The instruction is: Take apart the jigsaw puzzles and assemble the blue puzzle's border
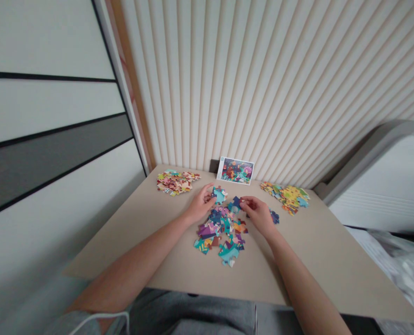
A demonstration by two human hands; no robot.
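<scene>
Between my hands lies a loose pile of jigsaw puzzle pieces (224,228) in purple, teal and orange. My left hand (202,204) grips a light-blue puzzle piece (220,195) by its left edge, at the far side of the pile. In my right hand (257,211) a dark-blue puzzle piece (235,204) is pinched between thumb and fingers, just above the pile's right side. Partly hidden behind the right hand are more dark-blue pieces (274,217).
A picture card (235,170) of a colourful scene leans at the table's back, by the pleated wall. Another heap of pieces (175,181), red and cream, lies back left. Yellow and green pieces (289,197) lie back right. Plastic wrapping (402,260) is beyond the table's right edge.
</scene>
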